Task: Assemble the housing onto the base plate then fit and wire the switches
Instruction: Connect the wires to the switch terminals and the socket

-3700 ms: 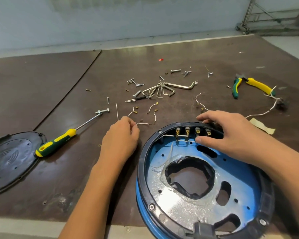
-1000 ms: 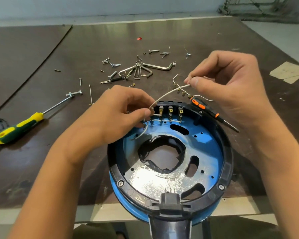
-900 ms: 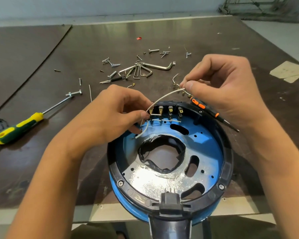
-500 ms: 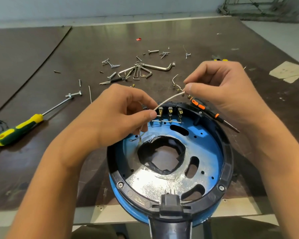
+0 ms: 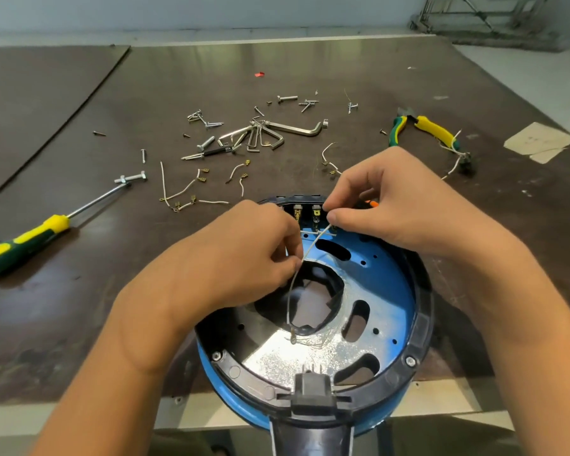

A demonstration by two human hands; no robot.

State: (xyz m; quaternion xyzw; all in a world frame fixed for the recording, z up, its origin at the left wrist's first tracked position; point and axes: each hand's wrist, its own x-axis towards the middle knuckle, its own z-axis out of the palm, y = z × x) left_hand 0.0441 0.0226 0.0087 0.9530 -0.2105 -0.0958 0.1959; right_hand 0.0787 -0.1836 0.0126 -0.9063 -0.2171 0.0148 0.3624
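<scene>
At the near edge of the brown counter (image 5: 79, 307) sits a round housing (image 5: 423, 324) with a black rim and a blue shell. It lies open side up, and its near part reaches past the counter's edge. Inside it is the base plate (image 5: 387, 278), blue at the far side and silvery nearer, with a large central opening and several slots. A row of switches (image 5: 316, 212) with brass terminals stands along the far rim of the housing.

The left hand (image 5: 237, 261) is over the left part of the plate, its thumb and forefinger pinching a thin white wire (image 5: 288, 307) partway along. The right hand (image 5: 399, 209) pinches the upper end of the same wire between thumb and forefinger, right at the switch terminals. Between the two hands the wire runs in a slanting line. Below the left hand it curves down across the central opening, and its free end lies on the silvery part of the plate.

Farther out on the counter, a yellow-and-green screwdriver (image 5: 23, 241) lies to the left. Short loose wires (image 5: 191, 189) with small terminals lie just beyond the left hand. A bunch of hex keys (image 5: 267, 133) and scattered bolts (image 5: 287, 98) lie beyond those, and yellow-and-green pliers (image 5: 422, 130) lie to the far right.
</scene>
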